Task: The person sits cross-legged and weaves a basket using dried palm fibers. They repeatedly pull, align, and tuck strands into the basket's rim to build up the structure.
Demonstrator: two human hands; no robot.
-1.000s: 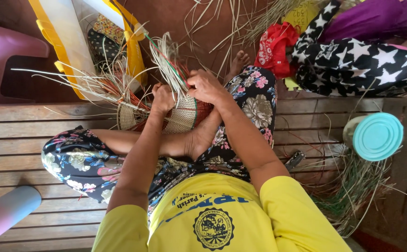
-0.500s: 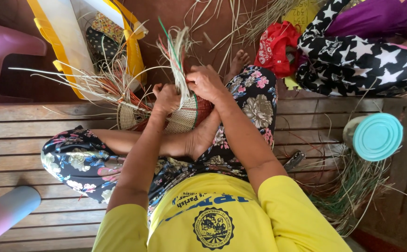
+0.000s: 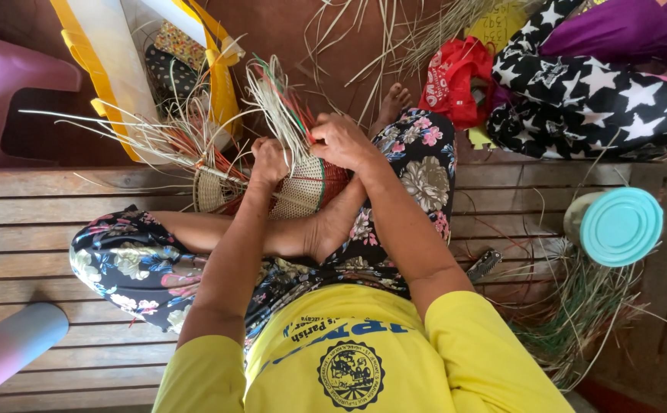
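A half-woven straw basket (image 3: pixel 303 187) rests on my crossed legs, pale with red and green strands. Loose reed ends (image 3: pixel 276 103) stick up from its rim. My left hand (image 3: pixel 268 162) grips the basket's rim on the left side. My right hand (image 3: pixel 341 141) pinches the upright strands at the rim's right side. A second piece of woven work (image 3: pixel 211 190) with long loose straws fans out to the left of the basket.
I sit on a slatted wooden bench (image 3: pixel 58 229). A turquoise lidded container (image 3: pixel 620 226) stands at the right above a bundle of green reeds (image 3: pixel 578 321). A yellow-edged bag (image 3: pixel 131 69), a red bag (image 3: pixel 456 76) and star-patterned cloth (image 3: pixel 593 92) lie beyond.
The upright bundle of strands has swung from left to more centre between my hands. Both hands stay on the basket rim, shifting slightly as they work the strands.
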